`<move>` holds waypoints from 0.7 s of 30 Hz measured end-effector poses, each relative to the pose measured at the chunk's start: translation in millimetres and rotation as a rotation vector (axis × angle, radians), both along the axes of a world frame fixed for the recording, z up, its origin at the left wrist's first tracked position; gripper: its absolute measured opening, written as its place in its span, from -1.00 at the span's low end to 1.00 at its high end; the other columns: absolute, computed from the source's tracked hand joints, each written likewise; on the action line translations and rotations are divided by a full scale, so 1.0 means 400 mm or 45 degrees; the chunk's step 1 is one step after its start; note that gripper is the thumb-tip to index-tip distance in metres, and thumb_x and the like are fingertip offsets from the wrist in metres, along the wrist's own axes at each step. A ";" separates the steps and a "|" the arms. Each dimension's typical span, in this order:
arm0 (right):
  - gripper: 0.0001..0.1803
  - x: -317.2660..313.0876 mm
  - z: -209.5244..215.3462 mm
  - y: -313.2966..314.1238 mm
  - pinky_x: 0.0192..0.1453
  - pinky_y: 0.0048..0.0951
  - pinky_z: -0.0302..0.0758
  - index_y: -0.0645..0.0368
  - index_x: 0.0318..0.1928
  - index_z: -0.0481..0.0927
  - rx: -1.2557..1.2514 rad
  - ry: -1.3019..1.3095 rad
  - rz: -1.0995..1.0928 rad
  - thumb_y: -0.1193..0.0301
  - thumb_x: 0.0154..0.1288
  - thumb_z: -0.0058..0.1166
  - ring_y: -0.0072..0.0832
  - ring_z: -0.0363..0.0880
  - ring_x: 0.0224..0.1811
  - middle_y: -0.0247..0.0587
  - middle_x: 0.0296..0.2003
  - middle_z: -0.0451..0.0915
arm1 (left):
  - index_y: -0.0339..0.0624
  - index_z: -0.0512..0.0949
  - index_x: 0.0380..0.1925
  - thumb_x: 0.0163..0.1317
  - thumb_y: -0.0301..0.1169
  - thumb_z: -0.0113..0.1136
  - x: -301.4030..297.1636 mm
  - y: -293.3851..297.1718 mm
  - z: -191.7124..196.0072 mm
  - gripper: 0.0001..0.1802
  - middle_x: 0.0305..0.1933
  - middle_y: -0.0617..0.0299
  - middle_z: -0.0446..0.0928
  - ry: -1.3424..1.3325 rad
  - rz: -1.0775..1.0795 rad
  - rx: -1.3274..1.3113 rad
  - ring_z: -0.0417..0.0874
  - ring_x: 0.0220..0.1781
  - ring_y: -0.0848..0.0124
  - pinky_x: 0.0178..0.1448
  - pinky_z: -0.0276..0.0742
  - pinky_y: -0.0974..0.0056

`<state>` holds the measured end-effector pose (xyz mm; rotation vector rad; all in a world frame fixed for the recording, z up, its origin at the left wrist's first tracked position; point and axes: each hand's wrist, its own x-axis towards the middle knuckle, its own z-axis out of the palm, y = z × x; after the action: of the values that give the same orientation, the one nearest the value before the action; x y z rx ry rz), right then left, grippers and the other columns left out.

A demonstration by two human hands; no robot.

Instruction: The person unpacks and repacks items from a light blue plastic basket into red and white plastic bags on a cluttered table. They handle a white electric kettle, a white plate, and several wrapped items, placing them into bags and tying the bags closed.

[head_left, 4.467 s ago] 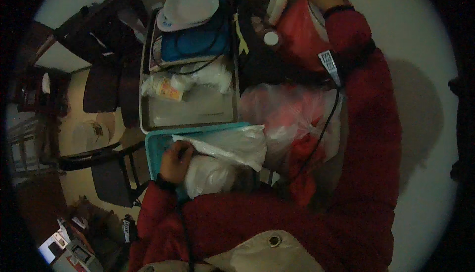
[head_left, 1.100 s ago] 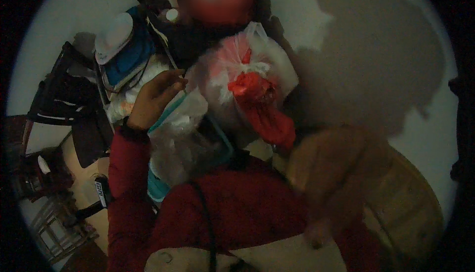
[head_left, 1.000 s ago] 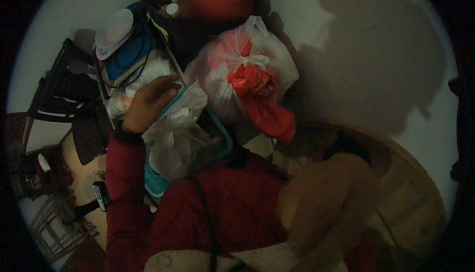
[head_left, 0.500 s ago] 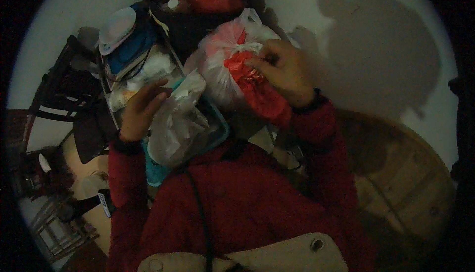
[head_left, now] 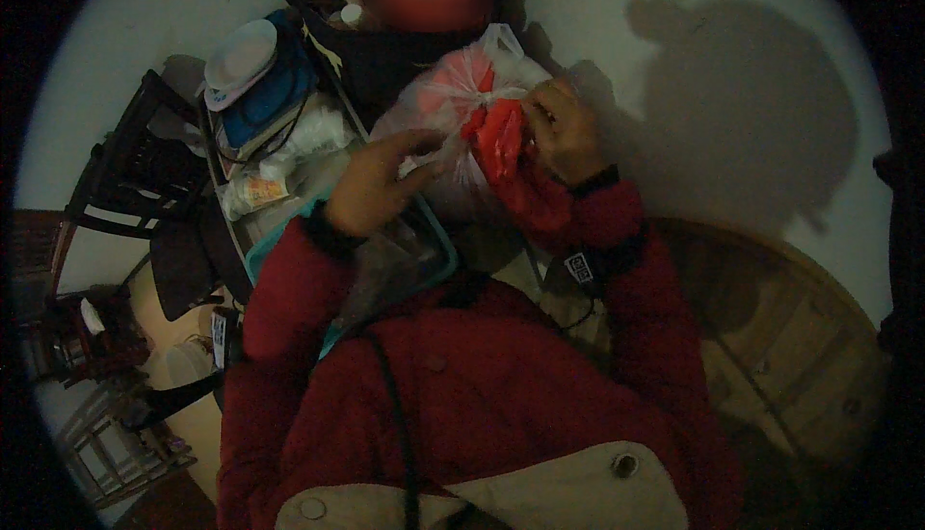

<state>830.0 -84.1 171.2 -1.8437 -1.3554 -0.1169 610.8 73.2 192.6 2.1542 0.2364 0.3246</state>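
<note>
Left hand (head_left: 378, 183), loosely spread, and right hand (head_left: 570, 137), curled, grip unclear, are held at the knotted translucent plastic bag (head_left: 445, 96) beside the turquoise tray (head_left: 443, 236), its tied neck apparently being handled, fine pinching called for.

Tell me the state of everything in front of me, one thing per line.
Clear bag: bulging, gathered at the neck
Red plastic: crumpled
Left hand: open, beside the clear bag; contact unclear
Right hand: fingers curled, at the red plastic; grip unclear
Teal basket: partly hidden by the left arm
White container: lying on its side
White dish: resting above a blue item
</note>
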 end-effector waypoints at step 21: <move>-0.76 -0.064 -0.052 -0.104 -0.26 -0.30 0.47 0.20 -0.39 0.61 -0.342 0.394 -0.130 0.27 0.26 0.14 -0.33 0.57 -0.41 -0.14 -0.47 0.59 | -0.35 0.53 -0.11 0.14 -0.29 0.30 0.186 -0.012 -0.127 -0.60 -0.33 0.06 0.64 0.045 0.131 -0.441 0.65 -0.39 0.29 -0.24 0.56 0.23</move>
<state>804.3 -125.8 150.6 -2.0527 -1.1016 0.3004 685.2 68.5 141.9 1.8103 0.3949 0.2819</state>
